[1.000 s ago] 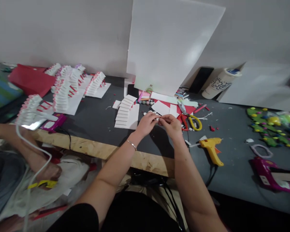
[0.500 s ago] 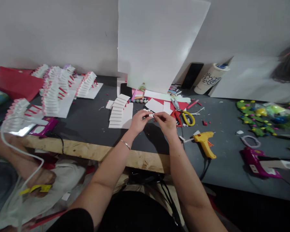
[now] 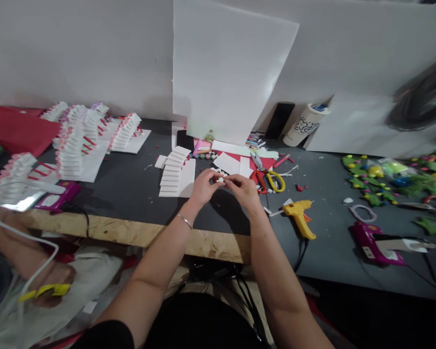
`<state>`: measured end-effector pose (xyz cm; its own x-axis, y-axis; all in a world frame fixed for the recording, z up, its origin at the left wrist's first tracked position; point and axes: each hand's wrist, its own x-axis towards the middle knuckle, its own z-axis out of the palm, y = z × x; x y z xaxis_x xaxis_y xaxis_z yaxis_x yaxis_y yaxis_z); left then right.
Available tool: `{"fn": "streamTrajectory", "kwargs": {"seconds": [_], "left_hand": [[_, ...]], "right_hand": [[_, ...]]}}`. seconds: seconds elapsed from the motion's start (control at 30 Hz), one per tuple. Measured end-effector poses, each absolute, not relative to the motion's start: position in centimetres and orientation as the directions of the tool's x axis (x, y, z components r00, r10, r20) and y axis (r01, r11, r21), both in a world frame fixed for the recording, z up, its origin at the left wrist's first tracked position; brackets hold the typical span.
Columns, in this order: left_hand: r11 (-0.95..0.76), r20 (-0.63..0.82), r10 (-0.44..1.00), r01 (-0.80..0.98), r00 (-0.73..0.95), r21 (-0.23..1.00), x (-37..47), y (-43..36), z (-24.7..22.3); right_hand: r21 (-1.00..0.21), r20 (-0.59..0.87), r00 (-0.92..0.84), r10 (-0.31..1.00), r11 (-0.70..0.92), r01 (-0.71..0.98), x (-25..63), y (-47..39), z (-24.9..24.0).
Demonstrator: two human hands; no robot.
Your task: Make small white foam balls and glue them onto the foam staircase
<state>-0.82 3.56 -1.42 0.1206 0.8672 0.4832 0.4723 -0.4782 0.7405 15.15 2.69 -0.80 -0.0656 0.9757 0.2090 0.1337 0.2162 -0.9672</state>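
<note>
My left hand (image 3: 204,186) and my right hand (image 3: 244,190) meet fingertip to fingertip over the dark table. Between them is a small white piece (image 3: 221,180), pinched by the fingers of both hands. More small white pieces lie just behind the fingertips, partly hidden. Left of my left hand, a fan of white folded strips (image 3: 171,175) rests on a white card (image 3: 187,179). Beyond my right hand lie scissors with red and yellow handles (image 3: 276,181) and white and red paper sheets (image 3: 228,163).
A yellow glue gun (image 3: 298,216) lies to the right, near a purple power strip (image 3: 376,244). Behind stand a white cup (image 3: 303,127) and a dark phone (image 3: 280,120). White fan-like models (image 3: 70,154) stand left. At lower left, another person's arm (image 3: 18,252) shows.
The view has shifted slightly, so the table items appear a little further left and lower. Both hands stay together around the small white piece, with slightly changed finger positions.
</note>
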Motion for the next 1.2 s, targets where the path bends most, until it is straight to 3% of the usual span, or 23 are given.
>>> {"fn": "streamTrajectory", "kwargs": {"seconds": [0.5, 0.8, 1.03, 1.2], "left_hand": [[-0.520, 0.524, 0.840, 0.487, 0.142, 0.702, -0.67, 3.62, -1.45], [-0.537, 0.532, 0.829, 0.514, 0.173, 0.669, -0.71, 3.58, -1.47], [-0.491, 0.481, 0.863, 0.472, 0.152, 0.732, -0.74, 3.48, -1.31], [-0.442, 0.434, 0.894, 0.382, 0.112, 0.812, -0.45, 3.47, -1.12]], "right_hand": [[-0.988, 0.082, -0.010, 0.997, 0.080, -0.134, 15.10, 3.32, -1.15], [-0.992, 0.078, -0.078, 0.994, 0.070, -0.109, 15.11, 3.31, -1.28], [-0.991, 0.096, -0.070, 0.993, 0.089, -0.101, 15.09, 3.30, -1.19], [-0.982, 0.188, -0.015, 0.982, 0.188, -0.009, 15.07, 3.12, -1.24]]}}
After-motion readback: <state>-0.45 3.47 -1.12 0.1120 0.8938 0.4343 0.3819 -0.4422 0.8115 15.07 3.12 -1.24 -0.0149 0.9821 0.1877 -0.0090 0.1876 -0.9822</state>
